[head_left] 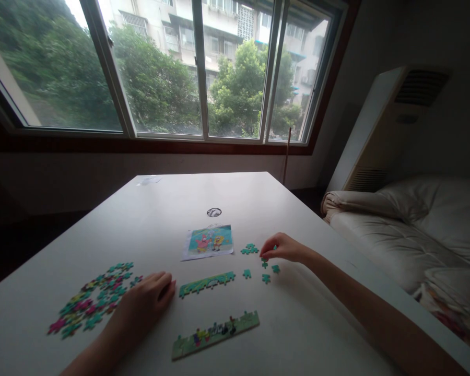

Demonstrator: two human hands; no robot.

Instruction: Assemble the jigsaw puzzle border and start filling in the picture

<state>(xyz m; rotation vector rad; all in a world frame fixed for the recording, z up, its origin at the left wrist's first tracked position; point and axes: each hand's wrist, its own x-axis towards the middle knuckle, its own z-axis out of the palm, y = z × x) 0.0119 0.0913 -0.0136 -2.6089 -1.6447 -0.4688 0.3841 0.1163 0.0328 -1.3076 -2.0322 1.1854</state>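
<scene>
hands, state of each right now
Left hand: loosely open, resting on white table, holding nothing.
Right hand: pinched shut on small teal jigsaw piece.

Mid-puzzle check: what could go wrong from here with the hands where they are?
1. The left hand rests right beside the upper assembled strip; a nudge could break its joints.
2. The right hand pinches a teal piece among small loose teal pieces; its forearm, low over the table, could scatter them.
3. The light is dim, so similar teal pieces may be mismatched.
</scene>
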